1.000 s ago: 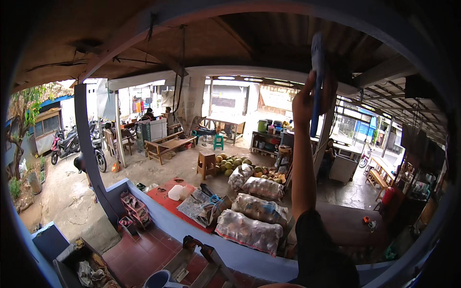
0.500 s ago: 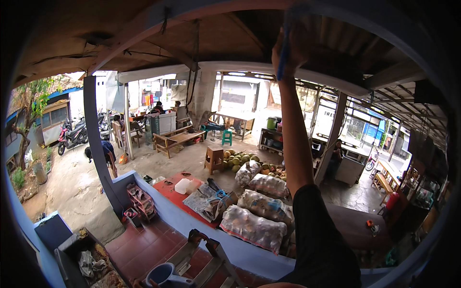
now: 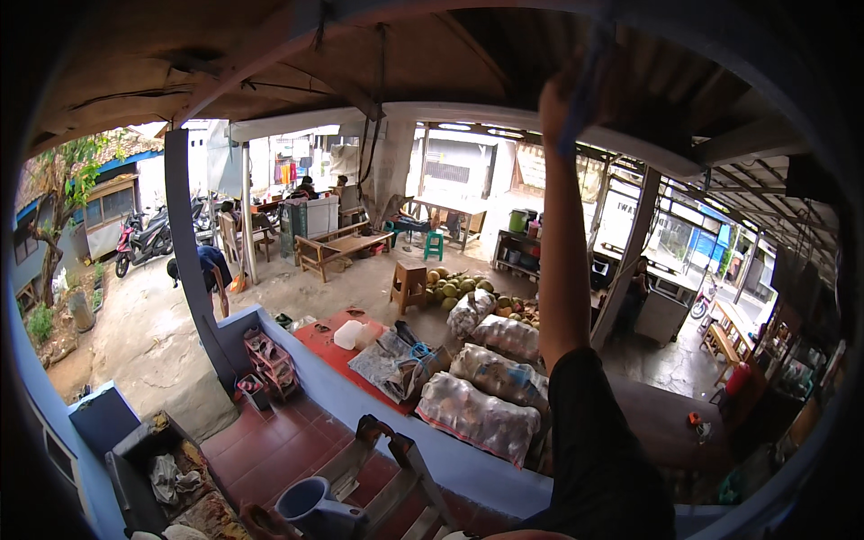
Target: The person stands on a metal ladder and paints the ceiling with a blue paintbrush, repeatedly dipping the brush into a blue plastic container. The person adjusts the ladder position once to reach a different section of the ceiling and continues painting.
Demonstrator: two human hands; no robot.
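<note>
Head view: I'm seeing right hand raised overhead, fingers clamping blue tool handle against dark roof beam; left hand not showing; ladder top below.

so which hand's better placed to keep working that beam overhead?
Right, probably. The right hand is raised at the painted beam, gripping a blue tool, arm fully extended. The left hand is not in view, so nothing shows it near the beam.
</note>
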